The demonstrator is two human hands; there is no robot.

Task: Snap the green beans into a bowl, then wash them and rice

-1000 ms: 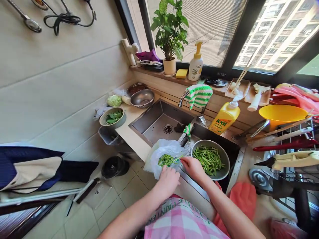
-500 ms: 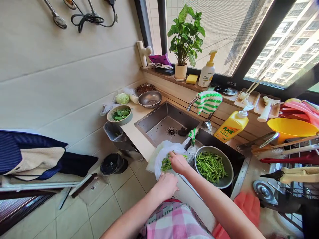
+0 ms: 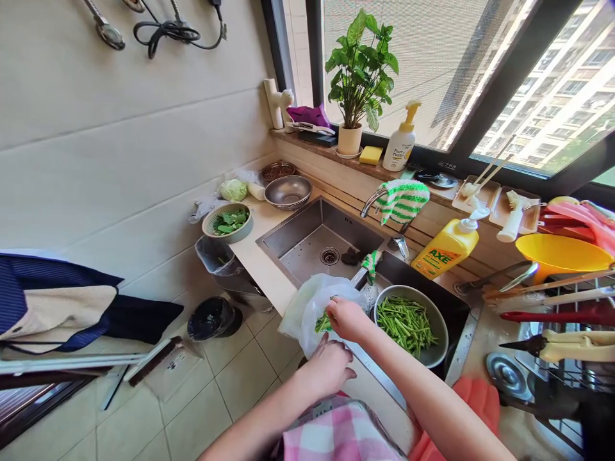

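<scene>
My right hand (image 3: 346,318) reaches into a thin white plastic bag (image 3: 307,302) at the counter's front edge, fingers closed on green vegetable stems (image 3: 321,323) inside it. My left hand (image 3: 329,366) grips the bag's lower edge from below, fingers curled on the plastic. Just right of the bag, a grey bowl (image 3: 430,355) sits in the right sink basin, filled with cut green stems (image 3: 405,322).
The left sink basin (image 3: 312,240) lies behind the bag. A faucet with a striped green cloth (image 3: 401,198), a yellow soap bottle (image 3: 446,248), a metal bowl (image 3: 288,190) and a leaf-filled colander (image 3: 227,222) stand on the counter. A dish rack (image 3: 567,320) fills the right side. A small bin (image 3: 212,318) stands on the floor.
My right hand has moved from the bowl's edge left into the bag and closed on stems. My left hand has shifted lower on the bag. The camera turned slightly right.
</scene>
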